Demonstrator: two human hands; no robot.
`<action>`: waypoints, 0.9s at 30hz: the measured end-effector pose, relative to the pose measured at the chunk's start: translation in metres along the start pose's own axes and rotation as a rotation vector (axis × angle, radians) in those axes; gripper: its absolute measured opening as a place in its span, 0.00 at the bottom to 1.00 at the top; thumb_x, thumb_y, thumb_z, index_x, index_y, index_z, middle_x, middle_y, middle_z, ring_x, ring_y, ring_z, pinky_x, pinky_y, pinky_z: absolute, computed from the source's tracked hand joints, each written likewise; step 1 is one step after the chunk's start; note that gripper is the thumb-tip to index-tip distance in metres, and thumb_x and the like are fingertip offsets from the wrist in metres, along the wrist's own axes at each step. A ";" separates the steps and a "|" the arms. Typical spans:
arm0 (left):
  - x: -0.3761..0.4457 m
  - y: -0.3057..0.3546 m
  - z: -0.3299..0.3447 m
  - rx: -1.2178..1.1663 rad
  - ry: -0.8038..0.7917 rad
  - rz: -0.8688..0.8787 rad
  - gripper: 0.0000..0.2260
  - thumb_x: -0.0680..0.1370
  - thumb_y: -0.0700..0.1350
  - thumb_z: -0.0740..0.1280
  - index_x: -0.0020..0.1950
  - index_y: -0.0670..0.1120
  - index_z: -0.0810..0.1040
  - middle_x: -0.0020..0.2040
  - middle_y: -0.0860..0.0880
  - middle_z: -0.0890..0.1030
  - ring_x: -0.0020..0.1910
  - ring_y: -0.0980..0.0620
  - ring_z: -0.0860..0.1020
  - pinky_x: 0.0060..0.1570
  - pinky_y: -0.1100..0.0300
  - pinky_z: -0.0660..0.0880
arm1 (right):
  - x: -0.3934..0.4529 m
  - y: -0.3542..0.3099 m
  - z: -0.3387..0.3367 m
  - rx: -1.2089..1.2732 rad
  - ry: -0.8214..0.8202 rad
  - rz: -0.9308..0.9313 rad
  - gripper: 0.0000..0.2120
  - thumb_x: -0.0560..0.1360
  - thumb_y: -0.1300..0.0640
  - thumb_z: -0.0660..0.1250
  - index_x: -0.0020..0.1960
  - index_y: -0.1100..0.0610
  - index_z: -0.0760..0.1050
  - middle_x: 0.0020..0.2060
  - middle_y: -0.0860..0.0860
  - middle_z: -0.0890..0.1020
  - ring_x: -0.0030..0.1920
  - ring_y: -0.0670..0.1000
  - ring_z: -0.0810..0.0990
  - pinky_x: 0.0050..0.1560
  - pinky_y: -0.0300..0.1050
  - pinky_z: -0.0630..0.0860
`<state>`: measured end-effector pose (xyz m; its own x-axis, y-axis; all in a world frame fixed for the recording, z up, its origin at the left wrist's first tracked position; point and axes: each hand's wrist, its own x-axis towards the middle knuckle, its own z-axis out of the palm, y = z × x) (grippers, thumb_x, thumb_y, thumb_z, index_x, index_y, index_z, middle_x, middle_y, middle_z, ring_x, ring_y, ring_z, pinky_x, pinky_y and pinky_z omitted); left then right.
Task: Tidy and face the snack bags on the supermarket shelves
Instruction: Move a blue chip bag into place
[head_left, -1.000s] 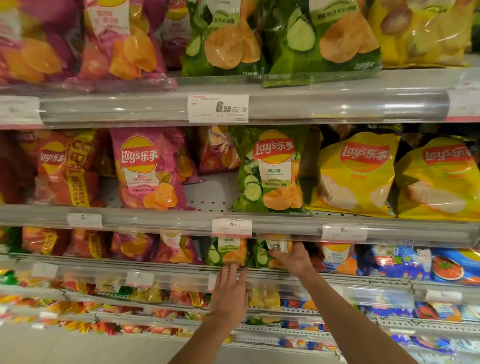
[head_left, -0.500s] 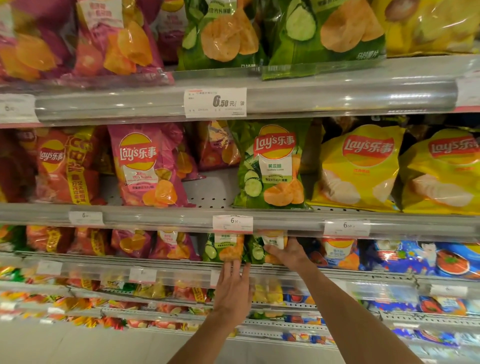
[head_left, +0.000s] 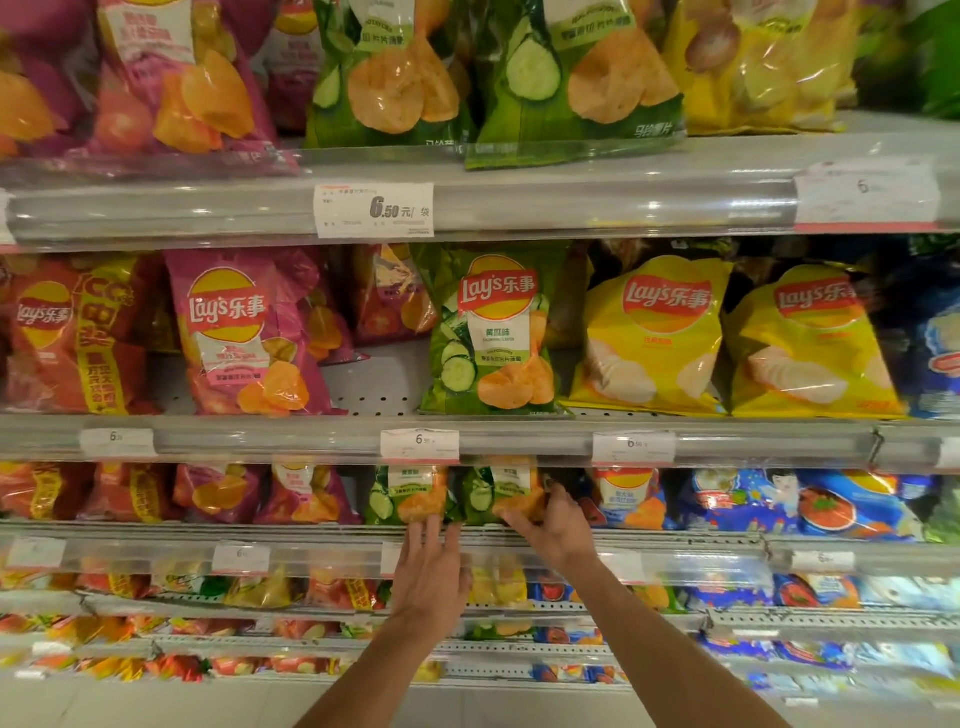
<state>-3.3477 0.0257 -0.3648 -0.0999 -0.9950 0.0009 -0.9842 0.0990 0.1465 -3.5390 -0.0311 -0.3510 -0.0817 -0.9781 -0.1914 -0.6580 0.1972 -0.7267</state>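
Shelf: your glossy green bags (head_left: 410, 496) sat behind a clear plastic rail (head_left: 311, 538).
Left hand (head_left: 428, 571): fingers straight, apart, at the rail.
Right hand (head_left: 553, 525): at 1 o'clock, fingers clamped on the right green bag (head_left: 501, 491).

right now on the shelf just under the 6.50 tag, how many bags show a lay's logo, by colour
orange-red bag: 1
pink bag: 1
green bag: 1
yellow bags: 2
total: 5
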 end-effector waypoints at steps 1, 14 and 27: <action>0.000 0.004 0.001 0.010 0.012 -0.020 0.27 0.81 0.54 0.60 0.78 0.48 0.59 0.74 0.46 0.59 0.73 0.44 0.56 0.72 0.53 0.66 | -0.006 0.004 -0.003 -0.002 0.022 -0.044 0.36 0.73 0.36 0.72 0.71 0.58 0.68 0.62 0.54 0.79 0.63 0.57 0.78 0.62 0.54 0.77; -0.004 0.142 0.038 -0.407 0.203 -0.131 0.17 0.79 0.44 0.66 0.67 0.42 0.74 0.66 0.45 0.72 0.66 0.45 0.70 0.68 0.51 0.69 | -0.053 0.121 -0.096 0.296 0.105 -0.098 0.15 0.77 0.55 0.72 0.63 0.56 0.79 0.52 0.48 0.84 0.55 0.47 0.83 0.58 0.49 0.80; 0.009 0.352 0.051 -0.854 0.321 -0.265 0.15 0.79 0.43 0.69 0.65 0.45 0.75 0.61 0.48 0.78 0.60 0.49 0.78 0.58 0.55 0.76 | -0.046 0.283 -0.264 0.366 0.372 0.119 0.09 0.77 0.54 0.72 0.52 0.59 0.77 0.38 0.49 0.83 0.42 0.53 0.82 0.41 0.45 0.71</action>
<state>-3.7023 0.0523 -0.3633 0.2815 -0.9524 0.1167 -0.5169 -0.0480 0.8547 -3.9189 0.0525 -0.3740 -0.4436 -0.8919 -0.0875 -0.3295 0.2531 -0.9096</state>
